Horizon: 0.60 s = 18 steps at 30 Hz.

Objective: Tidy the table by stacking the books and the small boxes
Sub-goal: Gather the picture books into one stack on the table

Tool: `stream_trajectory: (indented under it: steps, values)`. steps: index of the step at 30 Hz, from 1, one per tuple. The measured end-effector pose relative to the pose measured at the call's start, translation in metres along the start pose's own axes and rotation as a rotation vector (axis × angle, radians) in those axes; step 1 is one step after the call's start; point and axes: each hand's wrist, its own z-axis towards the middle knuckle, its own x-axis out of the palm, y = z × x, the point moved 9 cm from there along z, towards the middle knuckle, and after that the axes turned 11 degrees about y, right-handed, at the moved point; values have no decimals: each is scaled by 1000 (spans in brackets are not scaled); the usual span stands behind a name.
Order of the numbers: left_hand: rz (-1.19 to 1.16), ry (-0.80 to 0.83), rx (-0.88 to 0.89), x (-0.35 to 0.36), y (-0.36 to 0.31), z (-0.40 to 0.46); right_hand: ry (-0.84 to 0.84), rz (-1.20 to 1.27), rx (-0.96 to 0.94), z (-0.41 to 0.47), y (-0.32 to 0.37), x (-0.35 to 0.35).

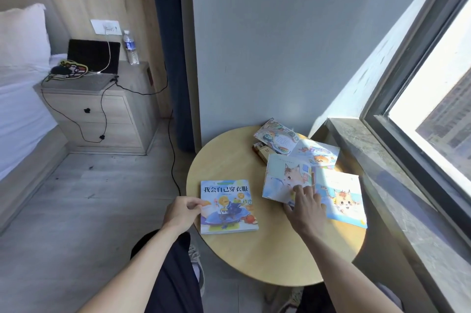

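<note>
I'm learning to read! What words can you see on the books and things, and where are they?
"我会自己穿衣服": big red title on the blue picture book that the left hand pinches.
Small print on the other picture books: too blurred to read.
Blue label on the clear water bottle: too small to read.

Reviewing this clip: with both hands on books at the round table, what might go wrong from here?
1. The blue-covered stack of books overhangs the round wooden table edge where the left hand pinches it; it may slide off.
2. The right hand presses the fox-picture book, which overlaps the neighbouring white fox book; pulling it may drag that one.
3. The small brown box lies half hidden under tilted books and may be missed.
</note>
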Motion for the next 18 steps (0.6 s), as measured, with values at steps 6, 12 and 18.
stream_trajectory:
  steps: [6,12,18]
  values:
    - [25,19,-5,2,2,2,-51,48,-29,-6,5,-15]
    - [86,71,-15,7,-3,-4,-98,102,16,-17,-6,-44]
    - [131,75,60,11,-24,-14,-191,146,125,-28,-37,-91]
